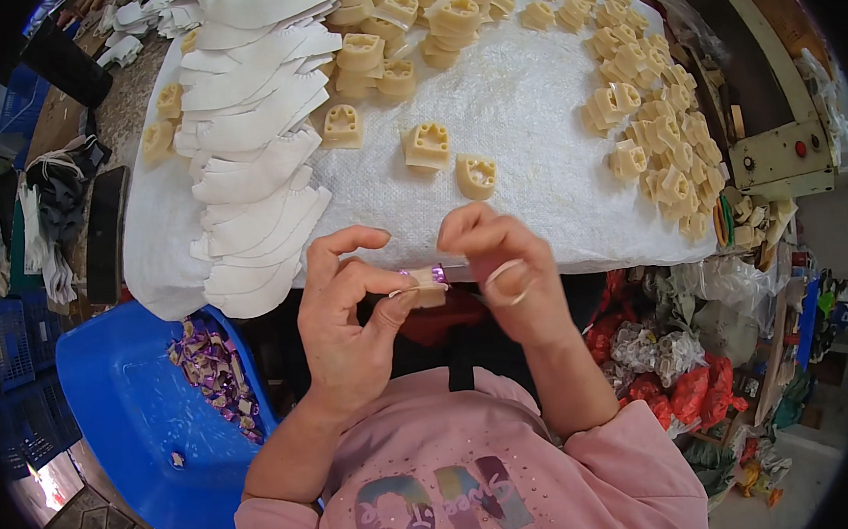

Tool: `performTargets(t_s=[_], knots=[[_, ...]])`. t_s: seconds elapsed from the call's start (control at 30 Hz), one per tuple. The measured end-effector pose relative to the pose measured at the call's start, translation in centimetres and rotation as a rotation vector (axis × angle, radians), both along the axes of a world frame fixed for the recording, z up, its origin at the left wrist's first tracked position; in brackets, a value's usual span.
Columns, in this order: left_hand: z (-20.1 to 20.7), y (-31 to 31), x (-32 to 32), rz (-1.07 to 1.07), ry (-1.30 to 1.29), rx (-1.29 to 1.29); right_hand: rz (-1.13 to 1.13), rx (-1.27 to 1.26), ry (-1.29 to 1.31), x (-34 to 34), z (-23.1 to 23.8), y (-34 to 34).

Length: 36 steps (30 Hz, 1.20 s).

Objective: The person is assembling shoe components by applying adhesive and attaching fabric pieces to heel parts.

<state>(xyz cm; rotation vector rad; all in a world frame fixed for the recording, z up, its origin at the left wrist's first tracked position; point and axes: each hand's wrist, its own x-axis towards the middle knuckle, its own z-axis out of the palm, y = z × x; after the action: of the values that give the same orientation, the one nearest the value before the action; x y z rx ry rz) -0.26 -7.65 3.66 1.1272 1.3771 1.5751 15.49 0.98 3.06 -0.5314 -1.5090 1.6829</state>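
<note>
The person's left hand (345, 331) pinches a small beige block (431, 297) with purple wrapping, thumb on the near side, fingers on the far side, just off the near edge of the white-covered tabletop (534, 149). The block's purple edge points far, its bare beige side near; it looks longer left to right, though the thumb hides its left end. The right hand (513, 273), fingers curled, wears a pale loop (507, 304); I can't tell whether it grips anything.
</note>
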Motion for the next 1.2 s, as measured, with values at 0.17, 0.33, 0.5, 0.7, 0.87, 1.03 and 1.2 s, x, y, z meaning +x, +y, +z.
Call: performTargets(t_s=[0.17, 0.33, 0.5, 0.7, 0.87, 1.03, 1.2], knots=[[-1.0, 0.7, -0.7, -0.002, 0.457, 0.301, 0.254, -0.445, -0.186, 0.3, 1.8, 1.1], [-1.2, 0.3, -0.7, -0.102, 0.369, 0.389, 0.075, 0.208, -0.135, 0.7, 0.9, 1.7], [0.1, -0.1, 0.9, -0.442, -0.488, -0.132, 0.101, 0.442, -0.343, 0.3, 2.2, 0.5], [-1.9, -0.4, 1.1, -0.311, -0.326, -0.098, -0.098, 0.618, -0.257, -1.2, -0.1, -0.7], [-1.0, -0.4, 2.0, -0.401, -0.534, -0.013, 0.143, -0.101, -0.091, -1.5, 0.5, -0.5], [-0.6, -0.3, 2.7, -0.274, -0.187, 0.090, 0.326, -0.329, -0.098, -1.7, 0.0, -0.3], [-1.3, -0.1, 3.0, -0.122, 0.028, 0.185, 0.192, -0.192, -0.075, -2.2, -1.0, -2.0]])
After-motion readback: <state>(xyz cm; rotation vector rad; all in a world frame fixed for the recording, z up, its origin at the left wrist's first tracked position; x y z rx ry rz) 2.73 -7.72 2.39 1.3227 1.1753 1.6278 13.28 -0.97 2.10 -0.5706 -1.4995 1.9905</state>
